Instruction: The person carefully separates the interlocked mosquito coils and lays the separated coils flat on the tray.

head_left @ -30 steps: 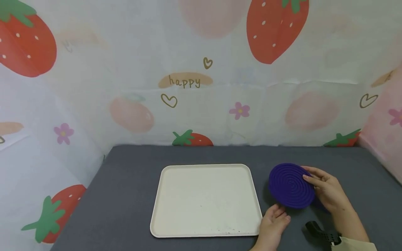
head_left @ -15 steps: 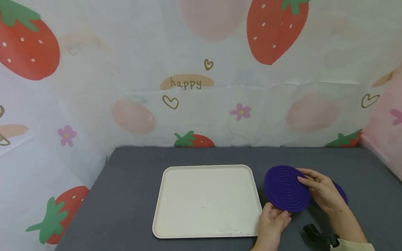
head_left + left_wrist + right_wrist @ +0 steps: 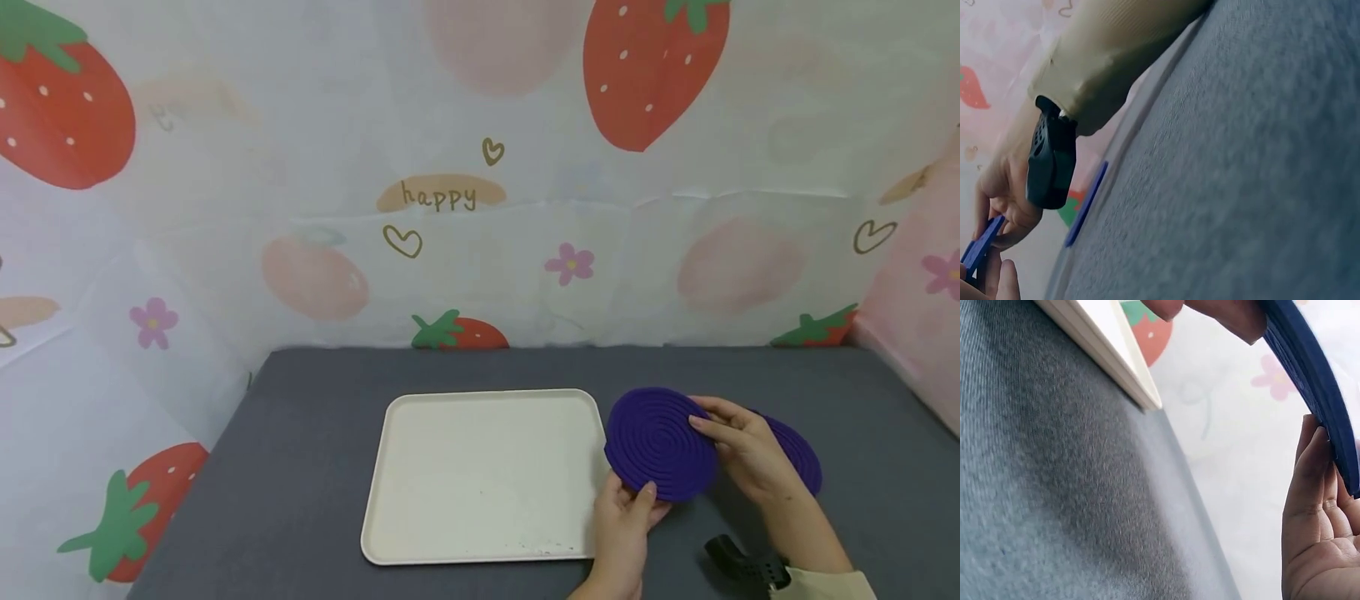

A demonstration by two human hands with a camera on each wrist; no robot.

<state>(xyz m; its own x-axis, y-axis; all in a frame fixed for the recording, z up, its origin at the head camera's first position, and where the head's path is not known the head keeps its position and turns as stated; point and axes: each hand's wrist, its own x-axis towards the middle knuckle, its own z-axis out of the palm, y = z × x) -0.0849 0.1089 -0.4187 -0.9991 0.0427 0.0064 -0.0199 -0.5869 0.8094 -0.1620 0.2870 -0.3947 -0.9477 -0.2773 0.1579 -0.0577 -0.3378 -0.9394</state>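
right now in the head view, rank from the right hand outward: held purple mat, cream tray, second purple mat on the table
1. Held purple mat, pinched by the right hand, to its left.
2. Second purple mat, flat on the table behind the hand.
3. Cream tray, farther left.

Bare tray left of hands, second mat lying right

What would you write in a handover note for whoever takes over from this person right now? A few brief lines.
Left hand: grips the near edge of the lifted purple ridged mat.
Right hand: holds the mat's right edge, fingers on its ridged face.
Things: the mat is held tilted above the grey table, just right of the cream tray. A second purple mat lies on the table behind the right hand.
Done: one mat lifted.
Left: nothing is on the tray yet; probably both mats go there.
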